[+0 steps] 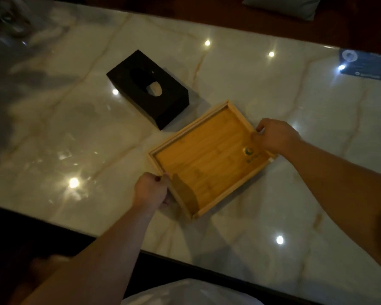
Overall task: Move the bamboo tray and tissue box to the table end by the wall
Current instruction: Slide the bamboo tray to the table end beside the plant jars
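A shallow rectangular bamboo tray (186, 137) lies empty near the middle of the glossy marble table (75, 133), turned at an angle. My left hand (151, 190) grips its near left rim. My right hand (273, 135) holds its far right rim, fingers curled over the edge beside a small printed logo. A black tissue box (123, 73) with an oval opening, a bit of tissue showing in it, stands just beyond the tray's left corner, apart from both hands.
A blue card or leaflet (365, 64) lies at the table's far right edge. A grey cushion (282, 5) sits beyond the table at the top. Something dark and blurred (7, 20) occupies the far left corner. Ceiling lights glare off the marble.
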